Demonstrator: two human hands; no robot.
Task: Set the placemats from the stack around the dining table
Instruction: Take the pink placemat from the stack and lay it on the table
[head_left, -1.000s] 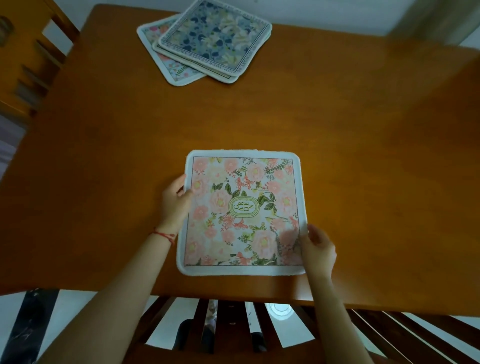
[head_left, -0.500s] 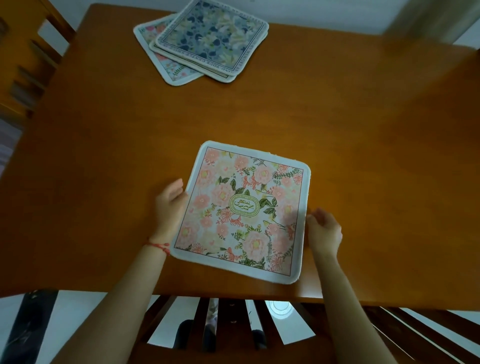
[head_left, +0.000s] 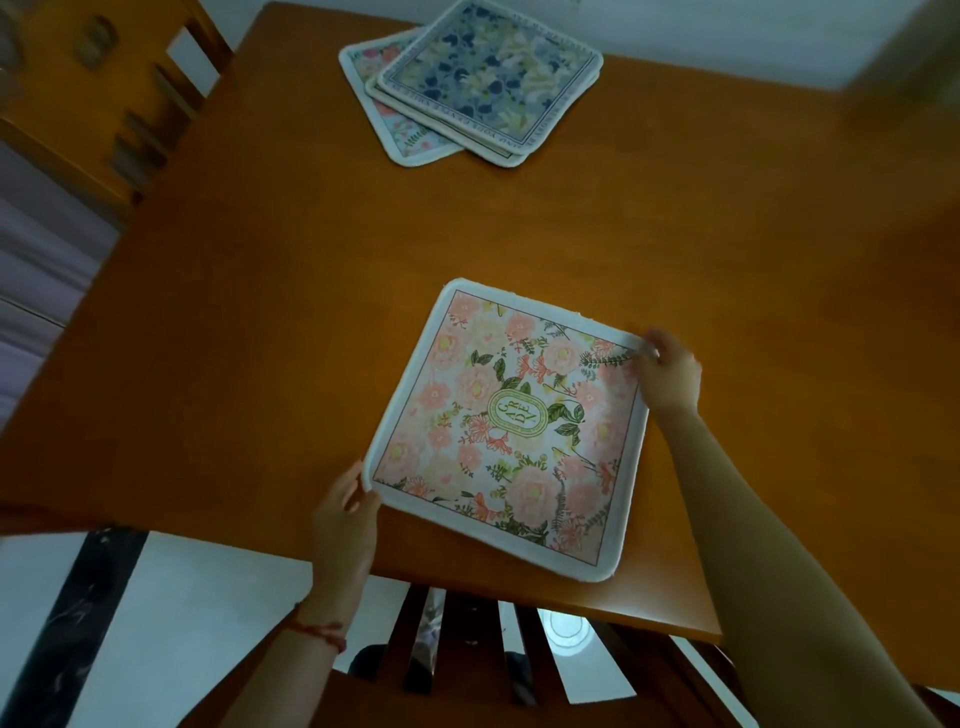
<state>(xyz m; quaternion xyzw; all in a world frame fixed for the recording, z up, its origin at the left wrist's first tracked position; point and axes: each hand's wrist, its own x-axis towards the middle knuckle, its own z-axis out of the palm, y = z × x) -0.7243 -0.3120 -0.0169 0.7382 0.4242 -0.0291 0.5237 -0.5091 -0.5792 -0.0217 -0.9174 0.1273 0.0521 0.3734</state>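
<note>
A pink floral placemat (head_left: 511, 423) with a white border lies flat near the front edge of the wooden dining table (head_left: 260, 322), turned askew to that edge. My left hand (head_left: 345, 512) pinches its near left corner. My right hand (head_left: 667, 371) pinches its far right corner. A stack of placemats (head_left: 478, 83), a blue floral one on top, sits at the far side of the table.
A wooden chair back (head_left: 467, 649) stands right below the table's front edge, between my arms. Another wooden chair (head_left: 104, 104) stands at the far left corner. White floor (head_left: 182, 623) shows below the table edge.
The placemat has turned clockwise on the table. My right hand moved from its near right corner up to the far right corner, and my left hand slid down to the near left corner.
</note>
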